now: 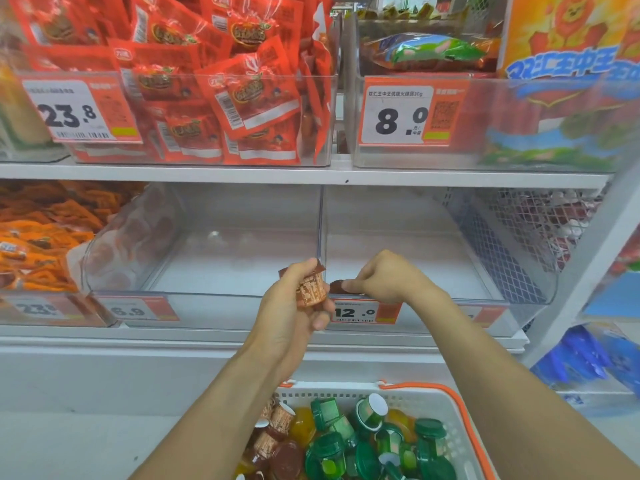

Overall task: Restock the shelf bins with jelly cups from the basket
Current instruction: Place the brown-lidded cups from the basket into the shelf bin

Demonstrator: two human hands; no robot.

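My left hand [291,303] grips a brown jelly cup [311,289] in front of the divider between two clear shelf bins. My right hand [384,277] pinches a second brown jelly cup [337,286] at the front lip of the right bin [433,258]. The left bin [207,258] stands beside it; both bins show bare floors. Below, a white basket [460,431] with an orange rim holds several green, brown and yellow jelly cups [346,441].
Price tags [353,311] line the bin fronts. Orange snack packets [38,237] fill the bin at far left. The upper shelf carries red packets [207,81] and a clear bin [485,116] with a few packs. A wire mesh panel [512,237] closes the right side.
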